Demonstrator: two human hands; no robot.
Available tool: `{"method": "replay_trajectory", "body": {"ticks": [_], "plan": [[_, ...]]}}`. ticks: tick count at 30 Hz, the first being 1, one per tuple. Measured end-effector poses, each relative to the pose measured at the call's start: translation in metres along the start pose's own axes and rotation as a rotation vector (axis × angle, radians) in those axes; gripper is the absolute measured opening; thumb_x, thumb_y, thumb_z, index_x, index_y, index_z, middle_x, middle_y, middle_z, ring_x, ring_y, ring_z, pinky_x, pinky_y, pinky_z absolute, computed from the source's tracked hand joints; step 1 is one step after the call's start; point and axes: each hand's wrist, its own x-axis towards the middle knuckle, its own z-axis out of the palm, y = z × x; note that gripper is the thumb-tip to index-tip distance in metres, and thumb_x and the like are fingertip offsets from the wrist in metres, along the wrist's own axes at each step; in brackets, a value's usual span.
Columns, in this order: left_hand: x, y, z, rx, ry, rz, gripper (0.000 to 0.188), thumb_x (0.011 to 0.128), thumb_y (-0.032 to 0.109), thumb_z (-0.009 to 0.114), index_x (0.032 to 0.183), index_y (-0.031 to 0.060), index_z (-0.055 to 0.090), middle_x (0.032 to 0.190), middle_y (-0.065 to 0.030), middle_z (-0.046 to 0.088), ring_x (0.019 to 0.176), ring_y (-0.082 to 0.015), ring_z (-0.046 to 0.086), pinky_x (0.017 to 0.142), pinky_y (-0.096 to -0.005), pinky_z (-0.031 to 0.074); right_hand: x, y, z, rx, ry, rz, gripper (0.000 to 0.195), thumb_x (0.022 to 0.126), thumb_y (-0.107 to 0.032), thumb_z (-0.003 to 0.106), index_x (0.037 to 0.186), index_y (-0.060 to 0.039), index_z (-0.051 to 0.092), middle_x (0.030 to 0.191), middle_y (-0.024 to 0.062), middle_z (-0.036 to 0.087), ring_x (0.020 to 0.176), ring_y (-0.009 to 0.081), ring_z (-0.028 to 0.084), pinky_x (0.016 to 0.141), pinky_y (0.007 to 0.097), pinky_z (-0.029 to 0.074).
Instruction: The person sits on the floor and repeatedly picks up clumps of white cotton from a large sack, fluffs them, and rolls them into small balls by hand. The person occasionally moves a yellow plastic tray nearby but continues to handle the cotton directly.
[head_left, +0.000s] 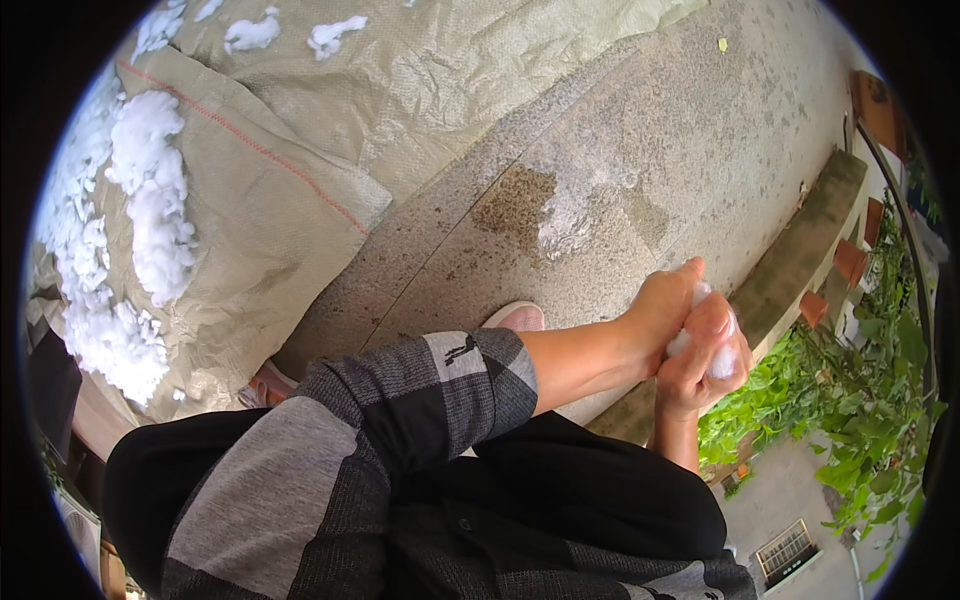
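Note:
My left hand (660, 315), at the end of a checked sleeve that crosses over my lap, presses against my right hand (709, 360) to the right of my knees. Between them is a squeezed wad of white fibre stuffing (724, 361), showing through the fingers of my right hand. Both hands are closed on it; part of it is hidden. To the far left, fluffy white stuffing (154, 199) lies in heaps on a woven plastic sheet (255, 202) with a red stitched seam. Smaller tufts (251, 32) rest near its top edge.
The stone floor (420, 300) has a dark wet patch (517, 199) and a shiny puddle (574, 217). A mossy ledge (795, 247) runs along the right, with terracotta pots (850, 261) and leafy green plants (885, 420) beyond. My pink shoe (520, 316) stands below my forearm.

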Motion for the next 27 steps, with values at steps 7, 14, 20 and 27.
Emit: {"method": "replay_trajectory", "body": {"ticks": [7,14,20,27], "plan": [[0.001,-0.006,0.011,-0.036,0.008,0.007,0.033,0.111,0.039,0.038,0.103,0.0128,0.057,0.096,-0.0025,0.061,0.092,-0.0153,0.058,0.085,-0.0367,0.049,0.010,0.009,0.004,-0.055,0.317,0.176,0.031,0.101,-0.015,0.055,0.077,0.0046,0.060,0.079,0.0110,0.061,0.071,0.0163,0.055,0.067,0.0302,0.044],[0.001,0.011,0.004,-0.136,-0.071,-0.042,0.032,0.112,0.038,0.037,0.111,0.0134,0.057,0.098,-0.0006,0.063,0.090,-0.0148,0.062,0.085,-0.0342,0.054,0.008,0.016,0.005,-0.234,0.060,-0.040,0.013,0.090,-0.004,0.059,0.081,0.0049,0.063,0.100,0.0186,0.070,0.088,0.0290,0.065,0.083,0.0393,0.052],[0.002,0.013,0.005,-0.078,-0.091,-0.116,0.039,0.108,0.049,0.043,0.099,0.0132,0.055,0.088,-0.0026,0.060,0.081,-0.0172,0.058,0.077,-0.0361,0.051,-0.002,-0.002,0.001,-0.138,-0.003,-0.022,0.016,0.083,-0.002,0.060,0.070,0.0050,0.053,0.079,0.0159,0.059,0.074,0.0306,0.054,0.086,0.0455,0.053],[-0.010,0.004,0.011,0.088,0.011,-0.072,0.040,0.103,0.053,0.057,0.096,0.0137,0.061,0.088,-0.0006,0.060,0.080,-0.0126,0.057,0.073,-0.0322,0.050,-0.002,-0.011,-0.009,-0.151,-0.039,0.014,0.024,0.089,-0.005,0.060,0.069,0.0060,0.053,0.068,0.0157,0.053,0.063,0.0291,0.049,0.058,0.0383,0.041]]}}
